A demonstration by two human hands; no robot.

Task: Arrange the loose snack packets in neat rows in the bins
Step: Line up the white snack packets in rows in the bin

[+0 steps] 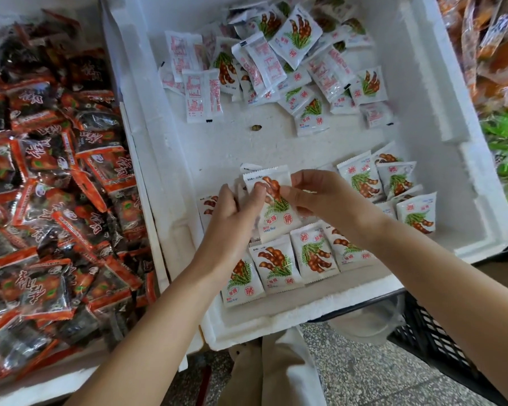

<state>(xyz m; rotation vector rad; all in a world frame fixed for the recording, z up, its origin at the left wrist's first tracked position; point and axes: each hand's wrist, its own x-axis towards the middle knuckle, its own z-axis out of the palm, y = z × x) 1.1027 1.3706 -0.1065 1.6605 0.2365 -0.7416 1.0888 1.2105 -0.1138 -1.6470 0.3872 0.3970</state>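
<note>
I judge the job roughly a third done. Along the near edge of the white foam bin (276,320), a front row (276,266) of packets lies face up and side by side, slightly overlapping. A second group (393,183) stands propped toward the near right corner, less tidy. At the far end of the bin, the loose heap (276,63) is a jumble, some packets face up and many face down, and all of that remains to be sorted. Bare foam floor lies between the heap and the rows.

Both my hands grasp one packet (277,212), just above the front row and near the middle of the bin. My left hand (235,206) has its thumb and fingers curled onto the packet's left side. I cannot tell if more packets are tucked behind it. My right hand (314,197) pinches its right edge. My guess is it goes down as the start of a second row.

The packet is a small white pillow pouch with crimped, serrated ends. It has brown pods and green leaves printed on the front, with a red seal mark below. It looks light, glossy and a little puffy, so it may slide on its neighbours.
</note>
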